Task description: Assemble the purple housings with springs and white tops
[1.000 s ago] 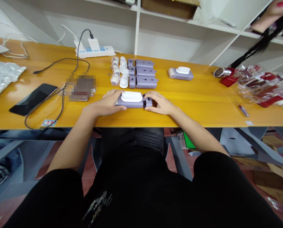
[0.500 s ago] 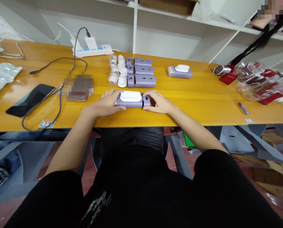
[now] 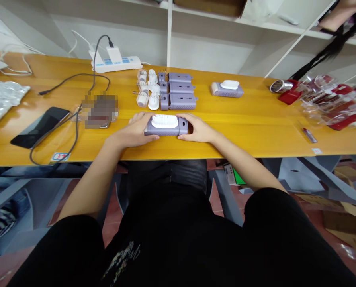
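My left hand (image 3: 133, 131) grips the left end of a purple case (image 3: 165, 132) near the table's front edge. On the case's upper side lies a white bristled brush (image 3: 165, 121). A purple end piece (image 3: 183, 126) sits flush against the case's right end, and my right hand (image 3: 196, 128) holds it between thumb and fingers. Behind the case stand several purple cases (image 3: 182, 101) in a column, with small purple end pieces (image 3: 164, 101), white brush parts (image 3: 153, 101) and clear-white pieces (image 3: 142, 98) to their left.
Another purple case with a white top (image 3: 227, 89) is at the back right. A black phone (image 3: 40, 126), a dark cable (image 3: 76, 135) and a power strip (image 3: 133, 63) are on the left. Red and clear items (image 3: 327, 99) crowd the right; a person's arm (image 3: 342, 15) shows top right.
The gap between the purple case and its end piece has closed. My right hand has moved slightly left with the end piece.
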Tool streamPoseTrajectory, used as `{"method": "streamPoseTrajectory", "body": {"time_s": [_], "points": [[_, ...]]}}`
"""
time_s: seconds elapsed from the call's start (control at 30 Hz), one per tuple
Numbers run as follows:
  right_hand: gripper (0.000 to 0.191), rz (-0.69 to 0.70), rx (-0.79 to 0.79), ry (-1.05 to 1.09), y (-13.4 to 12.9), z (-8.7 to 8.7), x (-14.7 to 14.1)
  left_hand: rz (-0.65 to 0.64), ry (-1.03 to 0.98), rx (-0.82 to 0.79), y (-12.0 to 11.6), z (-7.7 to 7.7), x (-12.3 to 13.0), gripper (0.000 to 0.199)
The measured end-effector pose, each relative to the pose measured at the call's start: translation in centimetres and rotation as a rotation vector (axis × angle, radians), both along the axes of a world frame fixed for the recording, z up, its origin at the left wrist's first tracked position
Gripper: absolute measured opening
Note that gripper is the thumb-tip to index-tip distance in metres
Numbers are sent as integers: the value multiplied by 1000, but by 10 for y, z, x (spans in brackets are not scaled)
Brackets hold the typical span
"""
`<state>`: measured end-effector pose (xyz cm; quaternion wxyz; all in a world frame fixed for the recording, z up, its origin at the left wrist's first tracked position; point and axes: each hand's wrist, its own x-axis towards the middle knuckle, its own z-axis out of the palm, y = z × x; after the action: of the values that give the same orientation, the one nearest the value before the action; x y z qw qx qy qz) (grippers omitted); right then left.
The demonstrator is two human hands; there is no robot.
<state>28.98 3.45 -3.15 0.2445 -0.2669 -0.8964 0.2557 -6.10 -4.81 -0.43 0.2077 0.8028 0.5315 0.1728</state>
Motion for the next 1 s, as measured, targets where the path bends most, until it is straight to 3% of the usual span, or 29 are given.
{"method": "streamPoseTrajectory", "body": {"time_s": [0.27, 0.47, 1.0], "points": [[105, -4, -63, 63, 6, -4, -2, -13, -19, -15, 1, 0, -2, 86], [106, 10, -88, 73, 7, -4, -1, -24, -44, 0, 1, -5, 0, 98], [107, 19, -11, 41, 5, -6, -4, 6, -61, 50, -2, -14, 6, 94]]}}
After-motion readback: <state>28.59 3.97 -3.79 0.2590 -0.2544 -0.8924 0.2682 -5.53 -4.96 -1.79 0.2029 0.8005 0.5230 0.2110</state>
